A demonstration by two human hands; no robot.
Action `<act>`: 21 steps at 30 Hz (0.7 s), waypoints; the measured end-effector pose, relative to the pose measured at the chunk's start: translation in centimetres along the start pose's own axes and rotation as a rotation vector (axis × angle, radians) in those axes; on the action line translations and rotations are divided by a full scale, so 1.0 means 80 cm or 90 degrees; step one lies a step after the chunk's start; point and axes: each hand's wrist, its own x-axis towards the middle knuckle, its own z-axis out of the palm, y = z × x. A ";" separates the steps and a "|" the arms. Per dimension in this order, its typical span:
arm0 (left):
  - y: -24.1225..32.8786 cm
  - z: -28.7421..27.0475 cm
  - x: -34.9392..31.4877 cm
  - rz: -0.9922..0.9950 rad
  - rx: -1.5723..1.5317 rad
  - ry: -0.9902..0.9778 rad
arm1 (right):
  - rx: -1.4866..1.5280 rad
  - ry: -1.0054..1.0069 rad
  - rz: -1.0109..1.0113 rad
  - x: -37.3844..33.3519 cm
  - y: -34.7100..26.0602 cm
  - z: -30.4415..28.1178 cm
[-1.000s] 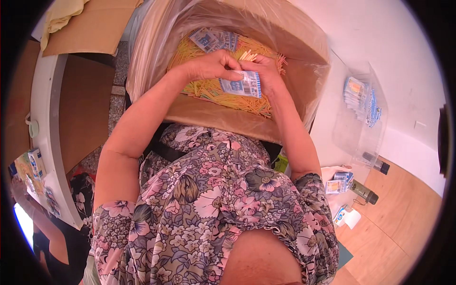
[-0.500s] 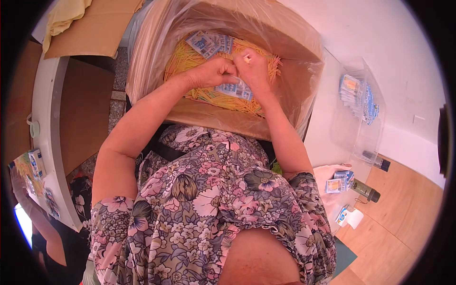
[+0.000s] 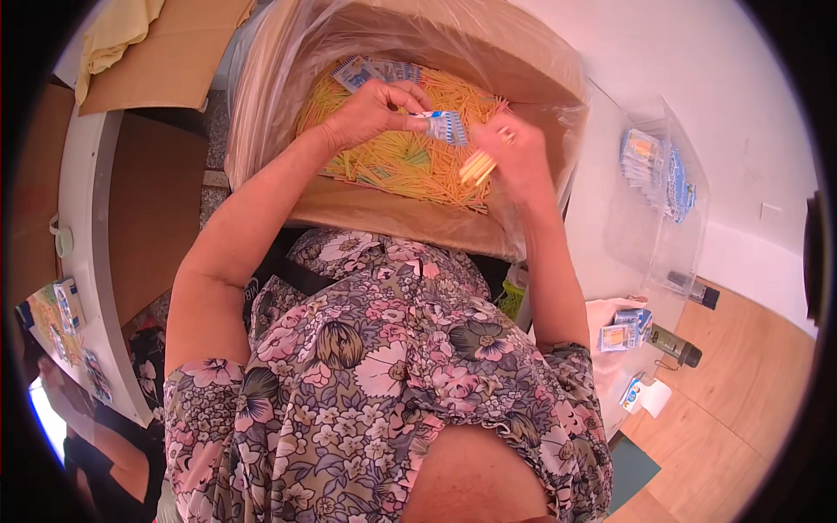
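Over a large cardboard box (image 3: 410,202) lined with clear plastic, my left hand (image 3: 370,115) pinches a small blue-and-white packet (image 3: 447,128) by one end. To its right, slightly blurred, my right hand (image 3: 516,159) is closed around a small bunch of thin yellow sticks (image 3: 477,167), whose ends point down and left. Below both hands lies a thick layer of loose thin sticks (image 3: 384,170), mostly yellow and orange with some pink and green. Several printed packets (image 3: 353,73) rest on the sticks at the box's far side, partly behind my left hand.
On the right-hand white table stands a clear plastic bin (image 3: 635,222) with stacked packets (image 3: 642,159). Nearer are more packets (image 3: 615,336), a dark bottle (image 3: 676,346) and a small open carton (image 3: 643,397). At left, another person's arm (image 3: 109,444) shows beside a white-edged table (image 3: 103,218).
My hands have moved apart. The right went right and down, and a bunch of yellow sticks now shows in it; the left moved left and up, lifting the packet.
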 end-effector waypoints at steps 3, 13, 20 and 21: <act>-0.001 0.001 0.001 0.016 0.012 -0.013 | 0.173 -0.013 -0.025 0.009 -0.020 -0.002; 0.003 0.002 -0.001 -0.019 0.042 -0.078 | -0.120 0.121 -0.246 0.044 0.004 0.009; -0.004 0.004 -0.004 -0.083 -0.056 -0.046 | -0.319 0.068 -0.430 0.025 -0.012 0.025; -0.007 0.004 -0.004 -0.076 -0.073 -0.043 | -0.286 0.065 -0.398 0.021 -0.013 0.025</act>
